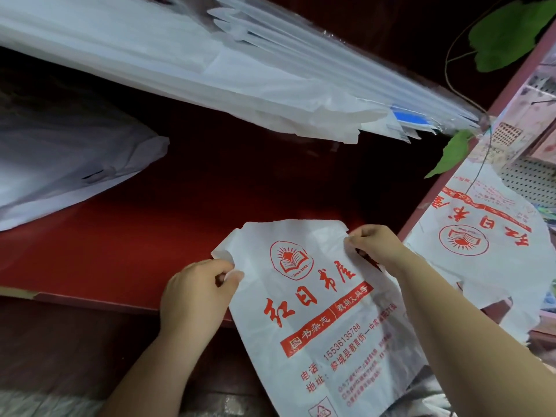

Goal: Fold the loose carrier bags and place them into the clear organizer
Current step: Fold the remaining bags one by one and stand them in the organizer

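Note:
A white carrier bag point(325, 320) with red print and a book logo hangs over the front edge of the red shelf point(126, 251). My left hand point(195, 293) pinches its upper left handle. My right hand point(376, 245) pinches the upper right handle, fingers curled. A second bag point(481, 242) with the same red print lies loose at the right, its print upside down. The clear organizer point(331, 73) runs across the top, holding several flat white folded bags under clear plastic.
Another pile of white bags point(60, 164) lies on the shelf at the left. Green leaves point(511, 31) on a thin vine hang at the upper right, beside a pink frame edge point(469, 164) and a perforated panel point(529, 173).

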{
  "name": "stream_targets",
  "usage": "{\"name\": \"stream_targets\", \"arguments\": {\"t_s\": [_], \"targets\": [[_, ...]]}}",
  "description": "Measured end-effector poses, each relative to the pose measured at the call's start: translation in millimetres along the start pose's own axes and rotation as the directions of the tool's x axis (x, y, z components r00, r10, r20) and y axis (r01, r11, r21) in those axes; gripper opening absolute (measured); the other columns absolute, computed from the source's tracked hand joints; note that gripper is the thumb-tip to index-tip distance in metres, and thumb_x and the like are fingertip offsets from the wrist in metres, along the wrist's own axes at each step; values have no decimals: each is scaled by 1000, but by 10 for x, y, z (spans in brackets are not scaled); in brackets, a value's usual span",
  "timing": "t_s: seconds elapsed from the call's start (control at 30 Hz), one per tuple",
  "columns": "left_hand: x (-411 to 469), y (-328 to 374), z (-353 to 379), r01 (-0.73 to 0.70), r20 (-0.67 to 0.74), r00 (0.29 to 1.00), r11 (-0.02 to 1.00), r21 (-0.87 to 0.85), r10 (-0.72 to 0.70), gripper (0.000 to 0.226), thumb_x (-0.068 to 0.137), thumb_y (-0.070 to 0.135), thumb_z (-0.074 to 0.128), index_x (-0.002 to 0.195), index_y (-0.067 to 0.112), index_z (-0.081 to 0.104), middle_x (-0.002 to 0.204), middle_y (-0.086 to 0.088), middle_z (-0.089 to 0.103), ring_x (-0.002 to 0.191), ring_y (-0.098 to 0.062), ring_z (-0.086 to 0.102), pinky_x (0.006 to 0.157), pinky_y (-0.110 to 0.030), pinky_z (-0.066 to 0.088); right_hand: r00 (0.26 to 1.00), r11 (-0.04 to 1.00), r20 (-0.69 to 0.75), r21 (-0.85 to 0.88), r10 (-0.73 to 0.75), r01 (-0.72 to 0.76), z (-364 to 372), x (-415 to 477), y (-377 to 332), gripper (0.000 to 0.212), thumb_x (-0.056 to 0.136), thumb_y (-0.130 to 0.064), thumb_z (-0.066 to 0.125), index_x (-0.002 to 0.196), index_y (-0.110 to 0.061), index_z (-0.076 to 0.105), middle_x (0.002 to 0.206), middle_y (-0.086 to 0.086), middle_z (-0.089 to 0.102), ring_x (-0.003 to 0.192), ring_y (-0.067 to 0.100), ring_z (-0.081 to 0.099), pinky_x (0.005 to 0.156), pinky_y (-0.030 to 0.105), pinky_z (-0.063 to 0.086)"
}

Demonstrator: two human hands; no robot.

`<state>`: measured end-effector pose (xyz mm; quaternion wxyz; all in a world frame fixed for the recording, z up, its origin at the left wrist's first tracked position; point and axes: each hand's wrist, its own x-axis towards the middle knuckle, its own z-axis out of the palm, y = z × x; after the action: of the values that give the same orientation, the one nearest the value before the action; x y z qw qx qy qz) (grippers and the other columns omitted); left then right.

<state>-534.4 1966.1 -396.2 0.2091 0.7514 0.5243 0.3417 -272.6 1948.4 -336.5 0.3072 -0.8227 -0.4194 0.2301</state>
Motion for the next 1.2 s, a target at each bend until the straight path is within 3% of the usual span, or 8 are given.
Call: {"name": "stream_targets", "arguments": {"t_s": [0.17, 0.27, 0.4, 0.67, 0.8, 1.0, 1.13, 1.2], "targets": [[18, -48, -63, 30, -9, 999, 983, -184, -32, 43, 85, 21, 60, 54, 7, 33, 48, -8, 30, 46, -23, 27, 49, -28, 19, 994, 997, 99, 66, -55, 49, 22, 6, 22, 16, 87, -18, 60, 103, -16, 55, 86, -3, 57, 71, 8, 54, 61, 15, 41], [59, -144, -40, 80, 16, 997, 965, -250, -79, 34, 86, 26, 58, 74, -6, 56, 70, -24, 61, 65, -41, 58, 55, -45, 45, 981, 997, 190, 69, -32, 19, 47, 1, 9, 8, 86, -19, 63, 88, -11, 61, 84, 1, 65, 65, 5, 66, 59, 12, 49], [73, -130, -56, 102, 35, 995, 948, -301, -96, 35, 85, 29, 58, 85, -6, 61, 81, -24, 65, 79, -42, 62, 71, -54, 50, 984, 997, 166, 60, -61, 51, 79, 18, 13, 21, 88, -14, 60, 71, -3, 56, 70, 4, 62, 55, 7, 61, 46, 6, 44], [78, 6, -250, 239, 127, 971, 759, -606, -204, 16, 85, 9, 61, 72, 14, 67, 66, -1, 71, 73, -29, 66, 68, -32, 48, 991, 973, 91, 219, -99, 77, -189, -388, 118, 26, 91, -14, 53, 66, -9, 51, 69, 5, 59, 61, 14, 58, 55, 21, 44], [-85, 81, -298, 284, 235, 958, 688, -668, -167, 17, 87, 8, 58, 75, 17, 67, 54, 2, 66, 57, -21, 52, 45, -21, 37, 988, 943, 131, 330, -84, 37, -410, -814, 252, 14, 91, -10, 53, 80, -6, 60, 78, 12, 63, 72, 26, 58, 63, 28, 46], [-368, 264, -464, 323, 386, 921, 649, -689, -48, 19, 88, 2, 53, 78, 11, 67, 61, 0, 69, 54, -15, 61, 44, -18, 45, 986, 878, 133, 478, -101, 25, -713, -1378, 490, 10, 84, -8, 59, 84, -4, 68, 83, 13, 72, 79, 30, 66, 79, 39, 51], [-393, 444, -737, 298, 403, 913, 569, -766, 65, 22, 86, -5, 51, 78, 8, 67, 62, -1, 70, 54, -8, 64, 47, -16, 49, 985, 810, 104, 584, -139, 53, -866, -1664, 509, 8, 77, -5, 62, 79, -4, 71, 80, 10, 73, 73, 23, 69, 68, 30, 57], [-407, 575, -883, 249, 408, 896, 561, -789, 176, 8, 71, 1, 73, 72, 9, 71, 62, -1, 70, 55, -7, 66, 48, -15, 50, 986, 765, 60, 639, -158, 84, -952, -1791, 478, 10, 77, -4, 64, 71, -5, 72, 74, 10, 72, 65, 19, 69, 62, 27, 58]]}}
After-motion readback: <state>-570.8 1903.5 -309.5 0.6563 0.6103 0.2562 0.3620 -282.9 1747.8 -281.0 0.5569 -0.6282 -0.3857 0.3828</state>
